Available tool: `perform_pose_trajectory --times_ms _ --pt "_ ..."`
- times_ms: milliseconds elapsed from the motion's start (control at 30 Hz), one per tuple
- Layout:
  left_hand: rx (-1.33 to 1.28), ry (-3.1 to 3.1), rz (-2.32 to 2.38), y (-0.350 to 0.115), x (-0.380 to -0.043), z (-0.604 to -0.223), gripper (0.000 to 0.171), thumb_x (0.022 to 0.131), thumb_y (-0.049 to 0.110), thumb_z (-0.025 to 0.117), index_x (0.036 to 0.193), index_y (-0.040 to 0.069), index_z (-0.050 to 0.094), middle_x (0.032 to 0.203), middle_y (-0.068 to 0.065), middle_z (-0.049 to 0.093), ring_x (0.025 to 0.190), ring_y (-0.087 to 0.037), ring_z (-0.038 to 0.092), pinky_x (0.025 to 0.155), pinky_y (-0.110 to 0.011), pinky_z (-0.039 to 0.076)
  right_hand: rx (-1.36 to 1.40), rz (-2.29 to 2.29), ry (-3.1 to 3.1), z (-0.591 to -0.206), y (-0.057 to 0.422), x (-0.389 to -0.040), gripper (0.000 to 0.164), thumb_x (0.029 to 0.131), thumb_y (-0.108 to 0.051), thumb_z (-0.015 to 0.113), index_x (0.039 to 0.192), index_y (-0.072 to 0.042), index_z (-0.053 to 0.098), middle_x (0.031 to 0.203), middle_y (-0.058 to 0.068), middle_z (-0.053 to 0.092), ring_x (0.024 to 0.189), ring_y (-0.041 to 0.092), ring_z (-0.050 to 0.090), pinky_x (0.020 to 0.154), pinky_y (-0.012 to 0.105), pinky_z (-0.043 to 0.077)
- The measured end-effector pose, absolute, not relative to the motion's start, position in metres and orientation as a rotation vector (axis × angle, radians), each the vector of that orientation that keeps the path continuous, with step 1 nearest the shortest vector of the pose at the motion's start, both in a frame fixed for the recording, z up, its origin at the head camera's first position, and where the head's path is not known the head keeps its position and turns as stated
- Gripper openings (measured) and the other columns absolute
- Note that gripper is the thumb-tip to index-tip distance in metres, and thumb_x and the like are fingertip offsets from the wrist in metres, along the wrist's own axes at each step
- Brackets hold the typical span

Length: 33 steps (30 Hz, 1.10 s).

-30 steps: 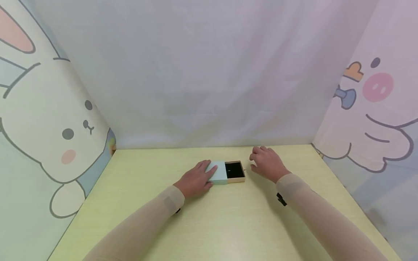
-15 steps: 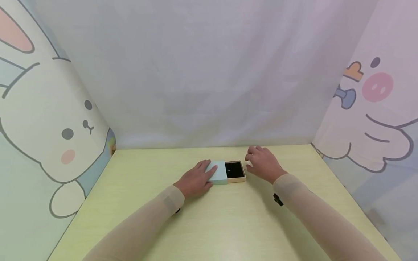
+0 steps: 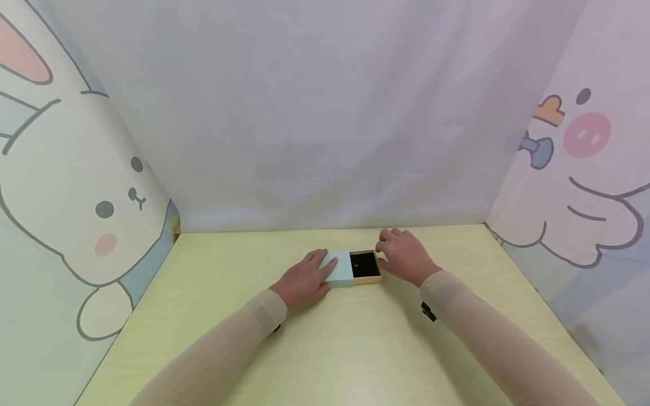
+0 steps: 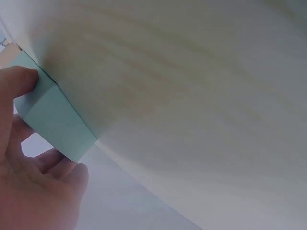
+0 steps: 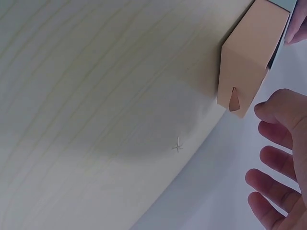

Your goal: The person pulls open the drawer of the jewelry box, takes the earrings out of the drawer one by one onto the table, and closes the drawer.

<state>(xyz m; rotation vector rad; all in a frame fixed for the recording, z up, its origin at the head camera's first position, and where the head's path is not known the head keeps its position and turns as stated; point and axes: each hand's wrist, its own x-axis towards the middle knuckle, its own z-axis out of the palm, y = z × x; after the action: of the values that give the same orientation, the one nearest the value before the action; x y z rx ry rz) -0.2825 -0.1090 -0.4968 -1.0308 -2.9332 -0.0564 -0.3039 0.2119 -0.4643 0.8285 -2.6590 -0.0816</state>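
Note:
A small drawer-style jewelry box lies on the table, its pale blue sleeve (image 3: 339, 269) on the left and its peach drawer (image 5: 247, 48) pulled partway out to the right. Black padding (image 3: 365, 265) lines the drawer, with a tiny pale item or mark on it. My left hand (image 3: 303, 279) holds the sleeve between thumb and fingers, as the left wrist view shows. Just off the drawer's right end is my right hand (image 3: 406, 256), fingers loosely bent and holding nothing. Near its thumb, a small peach pull tab (image 5: 234, 100) sticks out of the drawer's end face.
The light wooden table (image 3: 325, 349) ends at a pale cloth backdrop (image 3: 325, 141). Cartoon-printed panels (image 3: 574, 186) stand at both sides. A tiny pale star-shaped thing or mark (image 5: 177, 146) shows on the table in the right wrist view.
My right hand has moved left, closer to the end of the drawer. The left hand and the box have stayed in place.

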Motion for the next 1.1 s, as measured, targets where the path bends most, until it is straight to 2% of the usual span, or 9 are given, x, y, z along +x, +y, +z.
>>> perform_pose_trajectory --times_ms 500,800,1100 --pt "-1.022 -2.933 -0.05 -0.109 -0.282 -0.498 0.068 0.12 0.042 0.069 0.181 0.019 0.05 0.184 -0.02 0.047 0.17 -0.037 0.049 0.13 -0.048 0.06 0.878 -0.09 -2.649 -0.472 0.203 -0.305 0.014 0.097 -0.021 0.098 0.103 -0.014 0.087 0.11 0.003 0.073 0.092 0.022 0.063 0.083 0.04 0.059" --pt "-1.02 -2.928 -0.056 -0.11 -0.283 -0.5 0.069 0.12 0.042 0.07 0.181 0.019 0.05 0.184 -0.02 0.047 0.171 -0.037 0.049 0.131 -0.049 0.059 0.891 -0.119 -2.641 -0.474 0.199 -0.304 0.014 0.097 -0.023 0.098 0.101 -0.014 0.089 0.109 0.001 0.073 0.09 0.02 0.063 0.082 0.037 0.059" --pt "-1.033 -2.931 -0.089 -0.11 -0.281 -0.496 0.068 0.121 0.041 0.068 0.181 0.017 0.049 0.184 -0.022 0.046 0.171 -0.037 0.048 0.132 -0.049 0.058 0.914 -0.104 -2.655 -0.473 0.191 -0.301 0.011 0.1 -0.023 0.096 0.101 -0.014 0.088 0.11 0.002 0.073 0.092 0.022 0.063 0.085 0.04 0.06"
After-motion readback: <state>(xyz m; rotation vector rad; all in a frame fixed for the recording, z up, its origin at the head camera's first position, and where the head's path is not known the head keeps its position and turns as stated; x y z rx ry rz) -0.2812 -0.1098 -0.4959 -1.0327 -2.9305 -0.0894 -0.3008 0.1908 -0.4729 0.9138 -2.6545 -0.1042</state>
